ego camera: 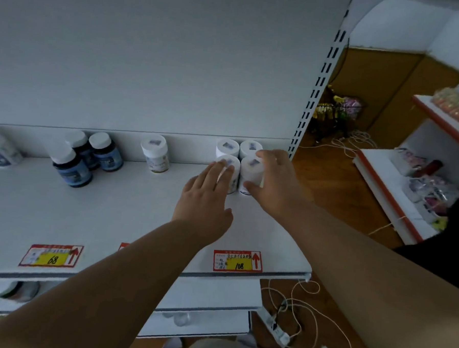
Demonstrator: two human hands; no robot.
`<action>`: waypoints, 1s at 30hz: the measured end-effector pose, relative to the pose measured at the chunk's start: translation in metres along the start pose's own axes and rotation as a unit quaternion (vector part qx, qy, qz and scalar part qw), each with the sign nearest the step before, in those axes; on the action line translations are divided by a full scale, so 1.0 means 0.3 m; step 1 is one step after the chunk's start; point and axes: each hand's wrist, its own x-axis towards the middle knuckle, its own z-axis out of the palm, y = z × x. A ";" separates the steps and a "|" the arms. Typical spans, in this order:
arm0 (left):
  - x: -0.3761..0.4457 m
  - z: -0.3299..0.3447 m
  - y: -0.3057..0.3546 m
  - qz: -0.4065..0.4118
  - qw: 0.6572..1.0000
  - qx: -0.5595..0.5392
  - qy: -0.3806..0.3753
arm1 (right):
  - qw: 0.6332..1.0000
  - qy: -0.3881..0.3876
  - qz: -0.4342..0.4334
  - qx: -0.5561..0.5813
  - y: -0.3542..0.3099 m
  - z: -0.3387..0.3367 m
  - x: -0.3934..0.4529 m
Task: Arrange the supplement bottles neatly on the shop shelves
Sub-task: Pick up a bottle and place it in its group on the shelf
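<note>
Here my right hand (272,176) gripped a white bottle (251,172), my flat left hand (208,196) steadying its neighbour (229,174) to square the block.

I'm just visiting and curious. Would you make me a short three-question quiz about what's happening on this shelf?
1. True or false: the right hand grips a white bottle.
2. How many dark blue bottles stand on the shelf?
3. The price tag nearest the hands reads: A) 68 B) 108 C) 88

Key
1. True; its fingers curl round the front right bottle of the group of four.
2. Three, grouped at the left.
3. B. The left hand lies flat with its fingertips against the neighbouring white bottle.
</note>
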 end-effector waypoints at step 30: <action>-1.317 -0.407 -0.632 -0.383 0.901 -0.026 0.200 | 0.911 -0.131 -0.283 0.271 -1.322 0.330 -0.554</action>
